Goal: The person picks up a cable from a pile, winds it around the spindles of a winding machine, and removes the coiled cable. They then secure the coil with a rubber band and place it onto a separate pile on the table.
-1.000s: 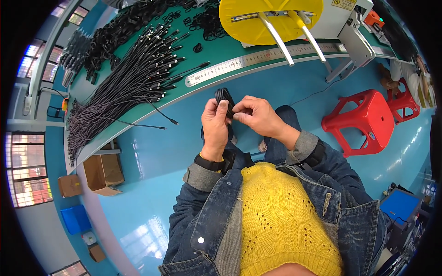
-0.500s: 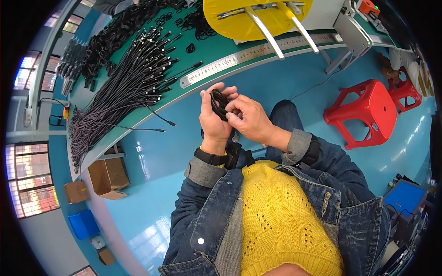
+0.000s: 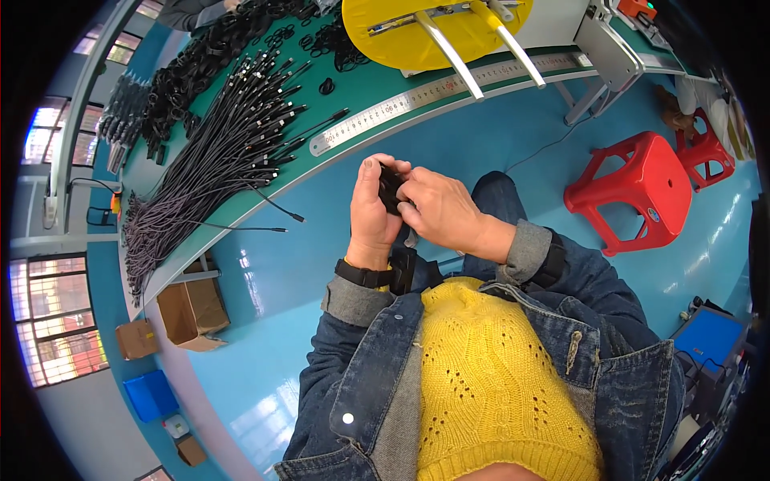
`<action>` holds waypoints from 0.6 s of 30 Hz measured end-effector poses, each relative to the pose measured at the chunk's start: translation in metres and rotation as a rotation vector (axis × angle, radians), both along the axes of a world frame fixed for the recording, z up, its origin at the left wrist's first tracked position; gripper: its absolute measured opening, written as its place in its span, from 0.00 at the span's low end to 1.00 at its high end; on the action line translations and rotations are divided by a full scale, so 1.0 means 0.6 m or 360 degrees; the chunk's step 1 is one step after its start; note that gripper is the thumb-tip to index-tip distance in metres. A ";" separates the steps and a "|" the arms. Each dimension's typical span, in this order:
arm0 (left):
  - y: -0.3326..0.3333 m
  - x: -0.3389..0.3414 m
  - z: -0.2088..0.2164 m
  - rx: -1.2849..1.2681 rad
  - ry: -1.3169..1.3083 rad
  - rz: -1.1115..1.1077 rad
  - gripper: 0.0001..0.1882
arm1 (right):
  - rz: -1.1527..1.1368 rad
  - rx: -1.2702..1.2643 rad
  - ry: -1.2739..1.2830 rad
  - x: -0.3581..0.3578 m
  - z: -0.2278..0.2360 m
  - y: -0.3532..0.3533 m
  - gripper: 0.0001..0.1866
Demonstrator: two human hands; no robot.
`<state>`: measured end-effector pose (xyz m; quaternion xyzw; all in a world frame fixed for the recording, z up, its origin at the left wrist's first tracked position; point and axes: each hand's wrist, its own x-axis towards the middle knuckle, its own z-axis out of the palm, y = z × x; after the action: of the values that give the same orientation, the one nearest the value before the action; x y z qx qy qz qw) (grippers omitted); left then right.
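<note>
A coiled black cable [image 3: 390, 189] is held between my two hands, in front of the table edge. My left hand [image 3: 372, 215] cups it from the left, thumb up along its side. From the right, the bent fingers of my right hand [image 3: 446, 210] grip the coil and cover much of it. A big bundle of loose black cables [image 3: 216, 152] with light connector tips lies on the green table [image 3: 321, 104], beyond my left hand. Two cable ends stick out over the table's edge.
A steel ruler [image 3: 385, 115] runs along the table edge. A yellow round disc with metal rods [image 3: 425, 40] stands behind it. Coiled black cables [image 3: 180, 88] pile up at the far left, near another person's sleeve [image 3: 192, 12]. Red stools [image 3: 642, 188] stand right; a cardboard box [image 3: 192, 313] lies below the table.
My right hand has turned and closed further over the coil, now hiding more of it. The coil is tilted more edge-on in my left hand. The view has shifted slightly.
</note>
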<state>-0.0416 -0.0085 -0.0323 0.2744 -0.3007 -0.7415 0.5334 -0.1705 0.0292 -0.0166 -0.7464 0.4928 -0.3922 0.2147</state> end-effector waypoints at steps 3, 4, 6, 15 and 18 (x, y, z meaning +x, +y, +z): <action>0.004 0.003 -0.002 0.0111 0.0070 -0.0026 0.14 | 0.0048 -0.0054 0.0010 0.001 -0.013 -0.004 0.06; 0.003 0.001 -0.007 0.0093 0.0052 -0.0007 0.14 | 0.0043 -0.0024 -0.0001 0.004 -0.016 -0.007 0.06; 0.001 -0.001 -0.014 0.0053 0.0016 0.0030 0.14 | 0.0034 0.0032 -0.0023 0.007 -0.018 -0.009 0.05; 0.002 0.041 0.012 0.0278 0.0251 -0.0124 0.15 | -0.0006 0.0333 -0.0640 -0.019 0.012 -0.016 0.10; 0.000 0.052 0.011 0.0389 0.0485 -0.0094 0.16 | 0.0071 0.0570 -0.0535 -0.020 0.010 -0.015 0.18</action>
<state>-0.0102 -0.0083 -0.0259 0.2126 -0.1322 -0.8208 0.5134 -0.1827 0.0203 -0.0107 -0.6314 0.4952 -0.4124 0.4313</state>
